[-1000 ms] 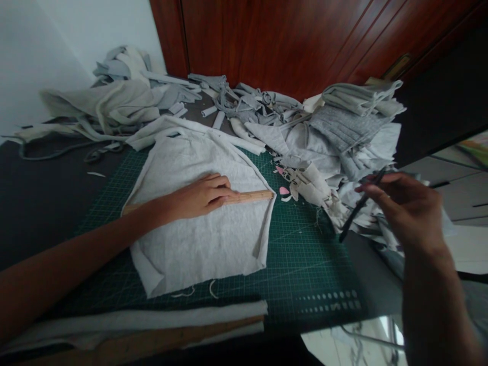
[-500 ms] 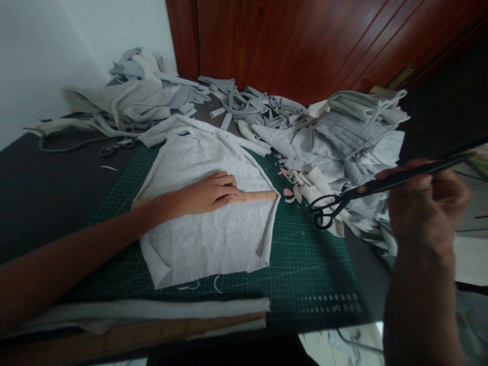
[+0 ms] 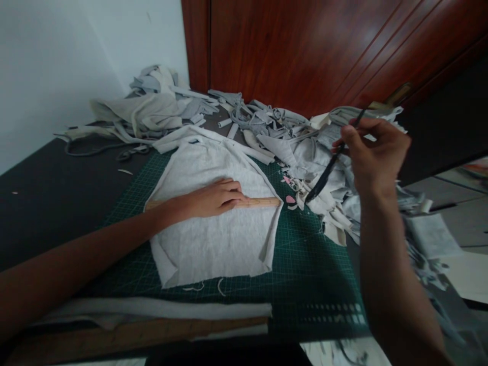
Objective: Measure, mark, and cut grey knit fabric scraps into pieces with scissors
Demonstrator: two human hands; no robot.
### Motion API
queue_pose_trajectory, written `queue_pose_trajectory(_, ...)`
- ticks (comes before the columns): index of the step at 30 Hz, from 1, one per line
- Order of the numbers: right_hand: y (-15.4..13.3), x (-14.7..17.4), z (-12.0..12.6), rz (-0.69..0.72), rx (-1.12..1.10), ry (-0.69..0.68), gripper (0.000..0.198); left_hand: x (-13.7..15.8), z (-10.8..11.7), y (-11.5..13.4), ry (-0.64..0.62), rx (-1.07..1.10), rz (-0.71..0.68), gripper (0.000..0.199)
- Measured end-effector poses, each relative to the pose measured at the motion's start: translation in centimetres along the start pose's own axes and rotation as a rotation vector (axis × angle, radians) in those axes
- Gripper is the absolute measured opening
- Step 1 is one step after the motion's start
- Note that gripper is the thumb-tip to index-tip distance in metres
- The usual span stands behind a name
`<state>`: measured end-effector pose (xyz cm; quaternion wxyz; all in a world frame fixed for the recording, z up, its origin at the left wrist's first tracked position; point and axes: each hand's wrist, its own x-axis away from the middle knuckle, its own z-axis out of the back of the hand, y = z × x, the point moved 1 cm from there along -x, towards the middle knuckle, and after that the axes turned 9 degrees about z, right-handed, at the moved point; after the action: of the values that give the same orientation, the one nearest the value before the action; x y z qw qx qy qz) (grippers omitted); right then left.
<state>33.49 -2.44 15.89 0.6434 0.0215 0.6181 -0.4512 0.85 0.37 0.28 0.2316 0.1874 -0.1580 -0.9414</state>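
Note:
A piece of light grey fabric with folded edges lies flat on a green cutting mat. Across its middle runs a wooden ruler, which my left hand holds down with its fingers drawn together. Raised over the scraps on the right, my right hand pinches a pair of black scissors. They are tilted and seen nearly edge-on, with one end pointing down toward the mat's right border; whether the blades are apart cannot be made out.
Grey fabric scraps are heaped at the back left, with more offcuts along the back and right. Small pink bits lie beside the fabric. Near the front edge are a fabric strip and a long wooden ruler. A red-brown wooden door stands behind.
My right hand has moved up and to the left, turning the scissors from a sideways hold to a steep slant. The left hand stays on the ruler. The view has shifted slightly.

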Motion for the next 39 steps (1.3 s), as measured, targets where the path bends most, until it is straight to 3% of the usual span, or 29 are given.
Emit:
queue_pose_trajectory(8, 8.6, -3.9, -8.6, -0.108, 0.269, -0.093, 0.022, 0.2, 0.3, 0.4, 0.011, 0.035, 0.012, 0.037)
queue_pose_trajectory(11, 10.5, -4.6, -11.1, -0.188, 0.334, -0.170, 0.021, 0.2, 0.3, 0.4, 0.024, 0.020, -0.004, 0.037)
queue_pose_trajectory(14, 11.1, -5.0, -12.0, -0.174, 0.376, -0.251, 0.025, 0.3, 0.3, 0.3, 0.026, 0.001, -0.020, 0.038)
queue_pose_trajectory(18, 9.3, -3.7, -9.7, -0.011, 0.382, -0.329, 0.032, 0.3, 0.3, 0.4, 0.013, 0.010, -0.001, 0.038)
queue_pose_trajectory(21, 6.8, 0.0, -6.0, 0.040, 0.341, -0.612, 0.022, 0.3, 0.3, 0.5, 0.002, 0.013, 0.009, 0.037)
queue_pose_trajectory(25, 4.8, 7.0, -1.3, 0.017, 0.368, -0.961, 0.028, 0.2, 0.3, 0.6, -0.015, 0.039, 0.027, 0.034)
queue_pose_trajectory(31, 4.8, 13.8, 1.8, 0.023, 0.393, -0.962, 0.023, 0.1, 0.4, 0.3, 0.018, 0.111, 0.059, 0.033)
queue_pose_trajectory(36, 5.0, 14.9, 2.4, -0.077, 0.295, -0.820, 0.017, 0.1, 0.8, 0.4, 0.018, 0.122, 0.081, 0.034)
queue_pose_trajectory(39, 4.8, 14.8, 2.4, -0.128, 0.232, -0.832, 0.015, 0.1, 1.1, 0.9, 0.029, 0.115, 0.070, 0.035)
